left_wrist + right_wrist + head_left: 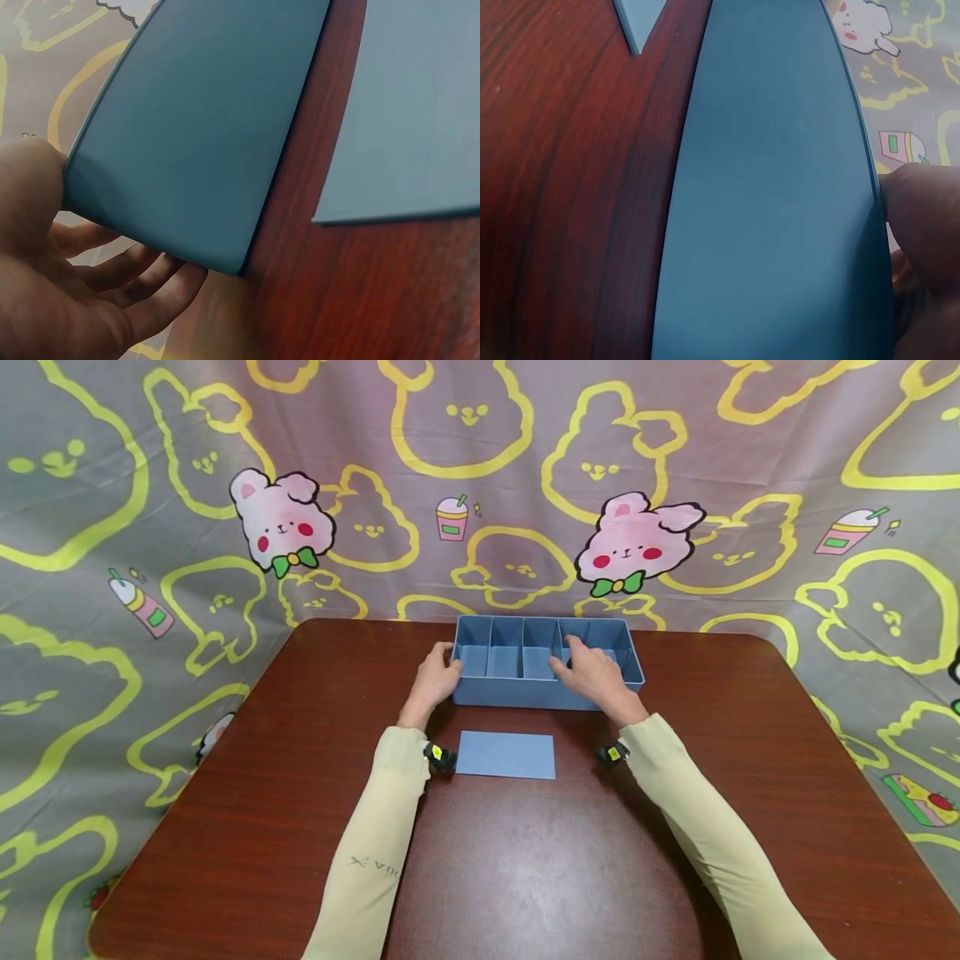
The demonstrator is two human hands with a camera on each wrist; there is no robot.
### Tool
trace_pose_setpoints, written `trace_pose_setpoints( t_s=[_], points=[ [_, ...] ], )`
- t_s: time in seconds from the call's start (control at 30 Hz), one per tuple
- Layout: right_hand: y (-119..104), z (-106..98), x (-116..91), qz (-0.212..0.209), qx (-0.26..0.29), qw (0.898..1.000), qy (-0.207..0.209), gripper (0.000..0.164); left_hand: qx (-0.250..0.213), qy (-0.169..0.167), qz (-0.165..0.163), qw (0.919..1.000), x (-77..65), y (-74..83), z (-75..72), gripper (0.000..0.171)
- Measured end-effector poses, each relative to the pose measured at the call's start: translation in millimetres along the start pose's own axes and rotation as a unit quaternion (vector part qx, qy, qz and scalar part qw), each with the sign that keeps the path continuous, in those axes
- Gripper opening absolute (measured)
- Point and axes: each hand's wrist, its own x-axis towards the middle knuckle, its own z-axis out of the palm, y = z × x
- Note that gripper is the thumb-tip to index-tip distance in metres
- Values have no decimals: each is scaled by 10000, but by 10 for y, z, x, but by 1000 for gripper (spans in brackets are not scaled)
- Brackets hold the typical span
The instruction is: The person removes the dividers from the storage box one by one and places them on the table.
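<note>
A blue-grey divided organizer box (517, 693) stands near the back of the table, its open compartments in a row. My left hand (437, 675) holds its left end. In the left wrist view the fingers (169, 296) lie along the end wall and the thumb side is by the top edge. My right hand (592, 672) reaches over the front rim into the right-hand compartments, thumb and index finger apart near a divider (559, 635). Whether it pinches the divider I cannot tell. The right wrist view shows that hand (926, 232) partly behind the box's front wall (772, 187).
A flat light-blue rectangular panel (506, 755) lies on the brown wooden table (525, 860) in front of the box, between my forearms. Directly behind the table hangs a cartoon-printed curtain (510, 485), which also runs along both sides.
</note>
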Motion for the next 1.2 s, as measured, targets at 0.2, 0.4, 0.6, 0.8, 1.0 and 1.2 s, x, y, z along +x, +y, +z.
trace_pose_setpoints(
  t_s=[0.2, 0.4, 0.6, 0.8, 1.0, 1.2],
  points=[
    [10, 6, 10, 25, -53, 9997, -239, 71, 42, 7, -3, 10000, 9, 3, -2, 49],
    [17, 7, 28, 73, -103, 9993, -363, 69, 24, 14, 16, 10000, 10, 6, 7, 49],
    [22, 19, 44, 62, -207, 9988, -447, 67, 73, 94, 112, 9999, 8, -3, 18, 48],
    [20, 11, 49, 34, -155, 9987, -480, 67, 89, 130, 141, 9998, 16, -26, 25, 48],
    [10, 8, 42, 34, -120, 9987, -500, 66, 70, 120, 140, 9998, 16, -33, 21, 49],
    [15, 6, 50, 67, -36, 9982, -597, 64, 81, 166, 148, 9997, 32, -39, 34, 48]
  ],
)
